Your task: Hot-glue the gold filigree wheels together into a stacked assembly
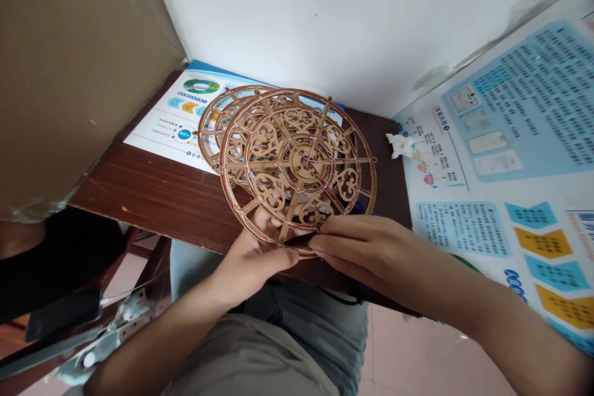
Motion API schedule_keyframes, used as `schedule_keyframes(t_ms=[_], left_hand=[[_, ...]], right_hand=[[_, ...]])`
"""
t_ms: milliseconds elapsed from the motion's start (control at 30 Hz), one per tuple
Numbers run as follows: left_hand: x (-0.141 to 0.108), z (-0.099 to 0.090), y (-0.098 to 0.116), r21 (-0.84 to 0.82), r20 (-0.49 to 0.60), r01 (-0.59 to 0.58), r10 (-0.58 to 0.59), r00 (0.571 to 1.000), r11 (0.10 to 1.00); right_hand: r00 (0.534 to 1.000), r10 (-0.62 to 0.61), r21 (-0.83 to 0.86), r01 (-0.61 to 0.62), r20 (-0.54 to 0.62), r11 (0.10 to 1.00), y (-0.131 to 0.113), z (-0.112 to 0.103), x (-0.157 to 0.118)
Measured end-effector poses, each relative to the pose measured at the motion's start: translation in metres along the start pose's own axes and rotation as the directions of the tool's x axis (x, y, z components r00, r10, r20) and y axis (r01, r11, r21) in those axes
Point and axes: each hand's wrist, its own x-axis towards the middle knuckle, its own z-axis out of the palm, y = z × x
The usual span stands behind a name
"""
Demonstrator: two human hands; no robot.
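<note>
A laser-cut wooden filigree wheel (297, 167) with red-edged rings and spokes stands tilted above the desk, its lower rim in my left hand (250, 257). The fingers of that hand curl behind the rim and its thumb lies along the front. Behind it, a second similar wooden wheel (216, 130) leans partly hidden. My right hand (371, 247) pinches a slim dark tool (301, 240) against the wheel's lower rim. Its tip is hidden by my fingers, so I cannot tell exactly what the tool is.
A brown wooden desk top (158, 195) carries a printed sheet (171, 127) under the wheels and a small white figurine (400, 145). A cardboard panel (83, 68) rises at the left, a white wall behind, and a printed poster (501, 154) lies at the right.
</note>
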Motion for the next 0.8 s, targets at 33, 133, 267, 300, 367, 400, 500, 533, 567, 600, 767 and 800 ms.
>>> schedule_keyframes(t_ms=[33, 133, 267, 300, 367, 400, 500, 533, 567, 600, 767, 800], left_hand=[[0.0001, -0.0012, -0.0010, -0.007, 0.011, -0.005, 0.005, 1.000, 1.000], [-0.0008, -0.0046, -0.0027, -0.014, 0.025, -0.004, 0.004, 1.000, 1.000], [-0.0028, -0.0047, 0.0000, -0.014, 0.015, 0.023, -0.023, 1.000, 1.000], [-0.0029, -0.0041, 0.0009, -0.027, 0.014, 0.027, -0.026, 1.000, 0.999], [-0.0025, -0.0029, 0.0021, -0.060, 0.018, 0.035, -0.034, 0.999, 0.998], [-0.0021, -0.0025, 0.0024, -0.073, 0.024, 0.038, -0.036, 0.999, 0.997], [-0.0019, -0.0029, 0.0030, -0.078, 0.038, 0.029, -0.026, 0.999, 0.997], [-0.0022, -0.0034, 0.0031, -0.082, 0.043, 0.029, -0.025, 0.999, 0.996], [-0.0026, -0.0040, 0.0033, -0.088, 0.047, 0.028, -0.024, 0.999, 0.996], [-0.0030, -0.0048, 0.0032, -0.095, 0.054, 0.031, -0.025, 0.998, 0.995], [-0.0021, -0.0099, -0.0032, -0.092, 0.097, 0.015, -0.006, 0.995, 0.996], [-0.0015, -0.0110, -0.0053, -0.087, 0.107, 0.002, 0.007, 0.994, 0.996]], right_hand=[[0.999, -0.026, -0.001, 0.026, 0.039, 1.000, -0.0004, -0.0017, 0.0015], [0.993, -0.037, 0.008, 0.036, 0.112, 0.999, -0.0022, -0.0064, 0.0039], [0.990, -0.051, -0.016, 0.054, 0.134, 0.998, -0.0034, -0.0097, 0.0031], [0.990, -0.058, -0.021, 0.061, 0.130, 0.998, -0.0032, -0.0100, 0.0025], [0.990, -0.074, -0.039, 0.079, 0.116, 0.996, -0.0024, -0.0100, 0.0013], [0.990, -0.082, -0.058, 0.089, 0.117, 0.994, -0.0020, -0.0098, 0.0007], [0.982, -0.090, -0.136, 0.114, 0.168, 0.984, -0.0016, -0.0092, -0.0002], [0.979, -0.083, -0.151, 0.112, 0.186, 0.982, -0.0016, -0.0092, -0.0001], [0.976, -0.079, -0.151, 0.110, 0.201, 0.982, -0.0014, -0.0091, -0.0001], [0.976, -0.077, -0.130, 0.105, 0.202, 0.986, -0.0010, -0.0091, 0.0001], [0.986, -0.037, 0.134, 0.015, 0.165, 0.991, 0.0039, -0.0081, -0.0004], [0.985, -0.018, 0.177, -0.013, 0.170, 0.984, 0.0048, -0.0078, -0.0005]])
